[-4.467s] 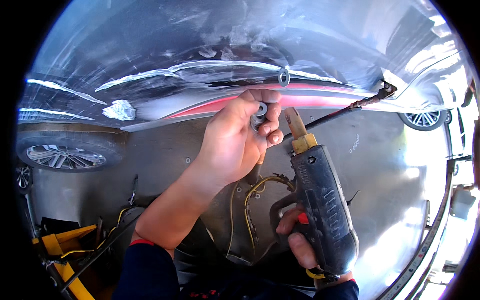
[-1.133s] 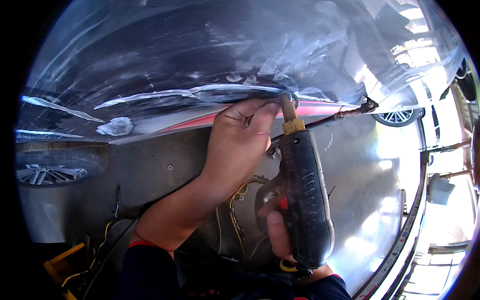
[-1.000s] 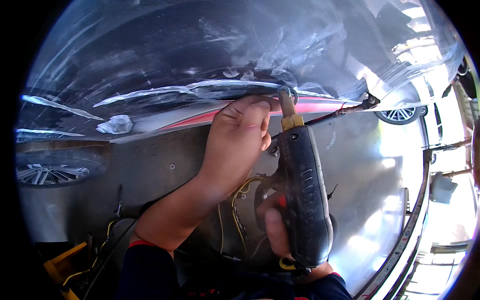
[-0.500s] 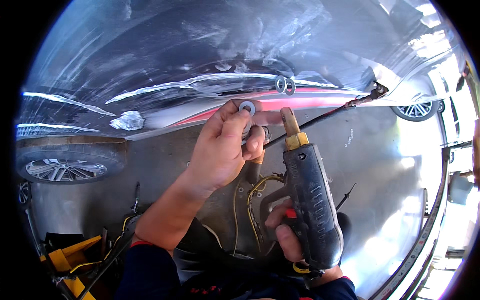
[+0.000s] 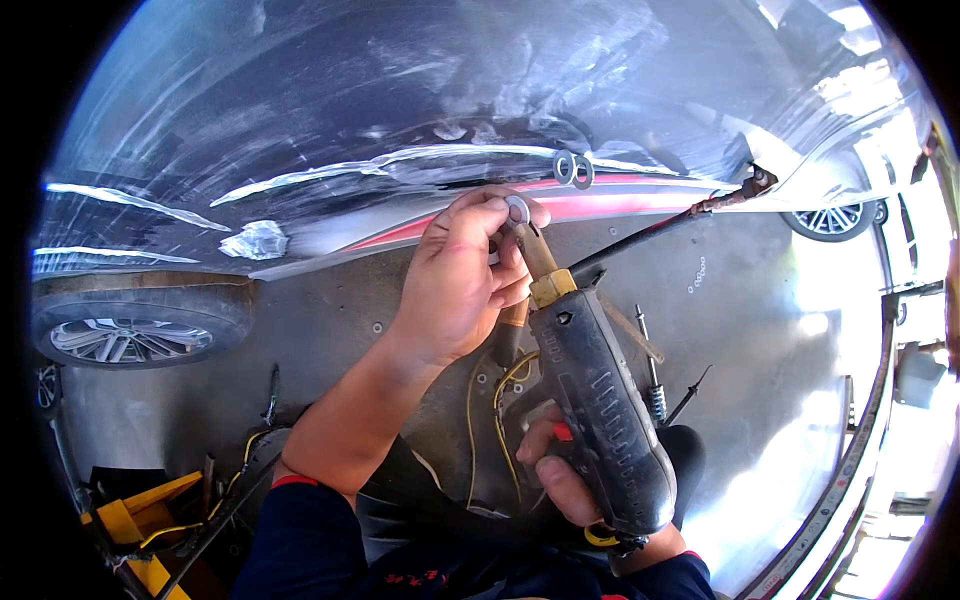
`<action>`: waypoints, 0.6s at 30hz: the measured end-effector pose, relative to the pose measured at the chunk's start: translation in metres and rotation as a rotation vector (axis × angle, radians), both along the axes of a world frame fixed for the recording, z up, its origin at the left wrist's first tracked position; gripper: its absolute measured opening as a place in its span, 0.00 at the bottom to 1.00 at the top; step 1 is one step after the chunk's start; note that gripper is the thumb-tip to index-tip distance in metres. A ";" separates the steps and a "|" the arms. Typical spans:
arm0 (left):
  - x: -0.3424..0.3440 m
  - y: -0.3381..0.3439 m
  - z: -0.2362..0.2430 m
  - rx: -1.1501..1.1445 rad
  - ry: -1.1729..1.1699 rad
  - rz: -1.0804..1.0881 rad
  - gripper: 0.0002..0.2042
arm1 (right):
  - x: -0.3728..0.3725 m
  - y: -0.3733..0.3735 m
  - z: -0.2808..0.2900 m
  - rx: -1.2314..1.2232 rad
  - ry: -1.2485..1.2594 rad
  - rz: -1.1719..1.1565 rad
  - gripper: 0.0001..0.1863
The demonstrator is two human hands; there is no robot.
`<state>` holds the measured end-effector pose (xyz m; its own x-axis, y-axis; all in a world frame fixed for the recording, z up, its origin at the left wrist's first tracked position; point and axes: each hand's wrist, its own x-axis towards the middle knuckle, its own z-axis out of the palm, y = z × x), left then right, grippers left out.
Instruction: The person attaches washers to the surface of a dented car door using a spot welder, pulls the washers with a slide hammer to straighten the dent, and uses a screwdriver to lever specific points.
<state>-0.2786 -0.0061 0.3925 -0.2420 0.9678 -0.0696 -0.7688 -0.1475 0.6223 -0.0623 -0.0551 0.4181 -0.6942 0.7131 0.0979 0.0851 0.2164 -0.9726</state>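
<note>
My left hand (image 5: 447, 280) pinches a flat metal washer (image 5: 519, 209) between thumb and fingers, close to the sanded car panel (image 5: 330, 110). More metal shows partly in its curled fingers, too hidden to name. My right hand (image 5: 565, 485) wraps round the grip of a black spot-welding gun (image 5: 608, 410) with a red trigger. The gun's brass tip (image 5: 537, 250) is at the washer's lower edge, seemingly touching it. Just to the right, two washers (image 5: 574, 169) stand edge-on to the panel along a bright bare-metal strip (image 5: 450, 153).
A dark rod (image 5: 650, 235) runs from a bracket on the panel down behind the gun. Wheels stand at left (image 5: 135, 340) and far right. Yellow-black cables (image 5: 497, 420), a spring-ended metal rod (image 5: 650, 365) and loose washers (image 5: 697, 275) are below. A yellow frame (image 5: 125, 520) is lower left.
The gun has swung left and up, bringing its brass tip to the washer in my left hand. My left hand has shifted slightly right. The spring-ended rod has come into sight.
</note>
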 end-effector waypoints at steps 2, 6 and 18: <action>-0.004 0.003 -0.004 0.048 -0.073 -0.070 0.12 | -0.002 -0.003 0.004 -0.126 0.028 -0.050 0.16; -0.004 0.003 0.000 -0.011 0.140 -0.044 0.16 | -0.006 -0.004 0.000 -0.057 0.047 -0.061 0.16; 0.002 0.006 0.013 0.002 0.479 -0.012 0.13 | -0.026 0.005 0.013 0.240 -0.164 -0.073 0.21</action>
<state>-0.2762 -0.0002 0.4060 -0.2356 0.9706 0.0491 -0.3974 -0.1423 0.9066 -0.0880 -0.0503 0.4309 -0.6626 0.7316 0.1604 0.2603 0.4258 -0.8665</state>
